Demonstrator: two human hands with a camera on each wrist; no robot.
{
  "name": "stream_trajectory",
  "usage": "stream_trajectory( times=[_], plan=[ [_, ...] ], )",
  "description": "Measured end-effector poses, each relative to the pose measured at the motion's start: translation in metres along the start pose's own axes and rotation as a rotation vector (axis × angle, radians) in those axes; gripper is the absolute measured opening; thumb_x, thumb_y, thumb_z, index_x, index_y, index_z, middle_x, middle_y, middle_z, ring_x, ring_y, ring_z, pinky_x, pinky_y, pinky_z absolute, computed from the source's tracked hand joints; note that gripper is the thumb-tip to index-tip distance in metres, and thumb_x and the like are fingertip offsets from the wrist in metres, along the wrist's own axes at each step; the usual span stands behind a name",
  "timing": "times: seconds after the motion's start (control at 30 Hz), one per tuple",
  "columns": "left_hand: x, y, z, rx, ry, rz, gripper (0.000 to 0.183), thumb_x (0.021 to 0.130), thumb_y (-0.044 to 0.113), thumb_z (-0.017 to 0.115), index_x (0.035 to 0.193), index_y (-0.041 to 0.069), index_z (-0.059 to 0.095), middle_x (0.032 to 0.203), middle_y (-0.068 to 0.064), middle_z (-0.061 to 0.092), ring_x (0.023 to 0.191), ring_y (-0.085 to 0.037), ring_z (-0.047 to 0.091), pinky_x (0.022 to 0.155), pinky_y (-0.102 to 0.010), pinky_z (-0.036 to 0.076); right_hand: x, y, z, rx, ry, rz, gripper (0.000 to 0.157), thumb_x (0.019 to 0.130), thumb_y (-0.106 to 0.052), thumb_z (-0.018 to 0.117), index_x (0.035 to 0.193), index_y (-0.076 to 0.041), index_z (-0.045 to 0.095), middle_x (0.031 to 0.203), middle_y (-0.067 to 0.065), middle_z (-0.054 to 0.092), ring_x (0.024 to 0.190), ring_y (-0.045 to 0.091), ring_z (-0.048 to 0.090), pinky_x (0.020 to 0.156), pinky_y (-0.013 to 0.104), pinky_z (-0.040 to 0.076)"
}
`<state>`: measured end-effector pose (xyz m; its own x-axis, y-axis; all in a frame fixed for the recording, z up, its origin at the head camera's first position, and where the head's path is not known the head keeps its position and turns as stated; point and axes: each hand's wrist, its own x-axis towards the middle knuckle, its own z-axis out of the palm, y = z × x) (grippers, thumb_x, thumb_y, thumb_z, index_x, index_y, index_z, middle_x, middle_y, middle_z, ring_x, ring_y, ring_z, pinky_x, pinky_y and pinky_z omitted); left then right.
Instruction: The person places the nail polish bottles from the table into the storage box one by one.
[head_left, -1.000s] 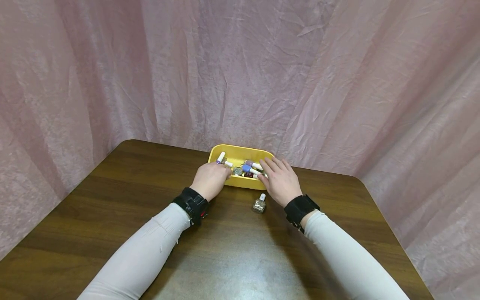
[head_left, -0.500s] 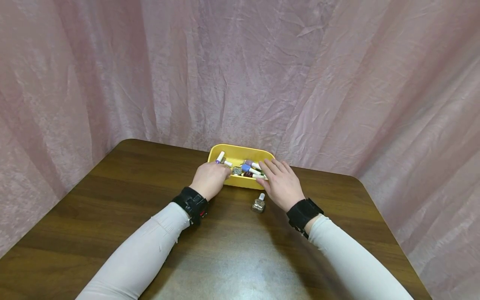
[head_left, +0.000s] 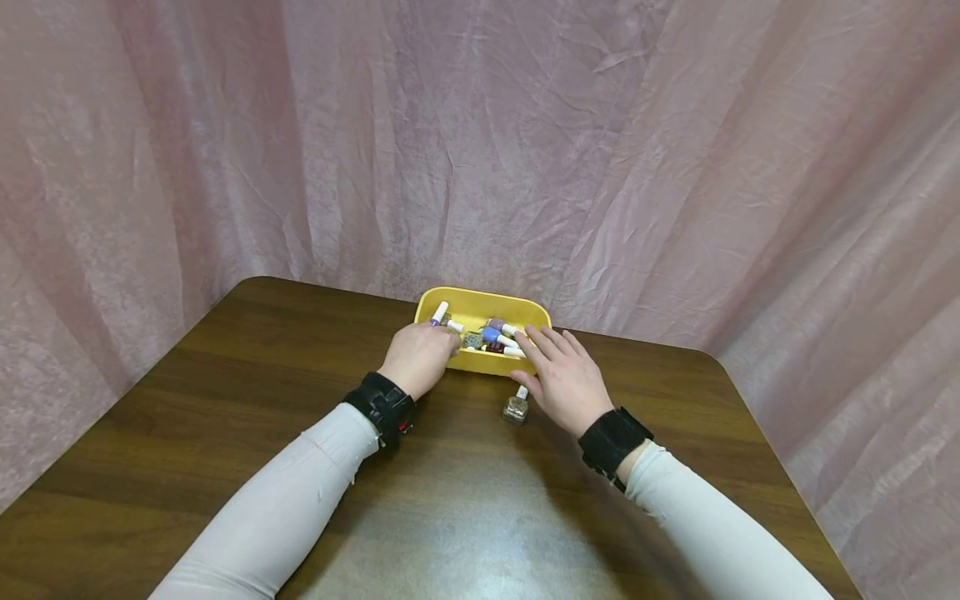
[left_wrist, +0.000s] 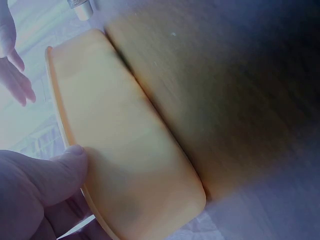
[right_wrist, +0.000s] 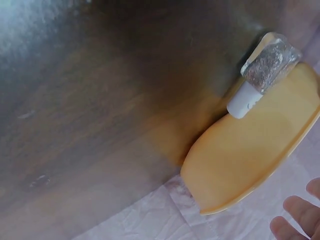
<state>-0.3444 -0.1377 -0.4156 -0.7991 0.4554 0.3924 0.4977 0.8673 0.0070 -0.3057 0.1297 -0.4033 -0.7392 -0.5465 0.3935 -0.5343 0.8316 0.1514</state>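
My left hand (head_left: 418,357) grips the near left rim of a yellow plastic bin (head_left: 483,363). In the left wrist view the thumb (left_wrist: 70,167) presses the bin's outer wall (left_wrist: 125,135), with the fingers on the other side of the rim. Several nail polish bottles with white caps lie in the bin, among them a blue one (head_left: 491,335). Over the bin's right end, my right hand (head_left: 567,379) is spread and holds nothing. A glittery nail polish bottle (head_left: 515,408) stands on the table in front of the bin, its white cap (right_wrist: 244,100) close to the right thumb in the head view.
The dark wooden table (head_left: 247,383) has rounded far corners. A pink velvet curtain (head_left: 480,150) hangs right behind its far edge, close to the back of the bin. A black band circles each wrist.
My right hand has drawn slightly back toward me and off the bin's right end, its thumb now near the glittery bottle's cap. The left hand keeps its hold on the bin.
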Motion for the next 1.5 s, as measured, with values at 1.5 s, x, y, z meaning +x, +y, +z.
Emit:
stream_trajectory(
  times=[1.5],
  plan=[
    [0.001,0.001,-0.001,0.000,-0.022,-0.008,0.008,0.099,0.019,0.080,0.102,0.020,0.086,0.097,0.002,0.082,0.087,-0.022,0.074,0.077,-0.042,0.061,-0.041,-0.021,0.002,0.122,-0.154,-0.112,0.069,0.104,-0.048,0.075,0.158,-0.007,0.059,0.158,0.016,0.061,0.148,0.035,0.055,0.126,0.057,0.036]
  ],
)
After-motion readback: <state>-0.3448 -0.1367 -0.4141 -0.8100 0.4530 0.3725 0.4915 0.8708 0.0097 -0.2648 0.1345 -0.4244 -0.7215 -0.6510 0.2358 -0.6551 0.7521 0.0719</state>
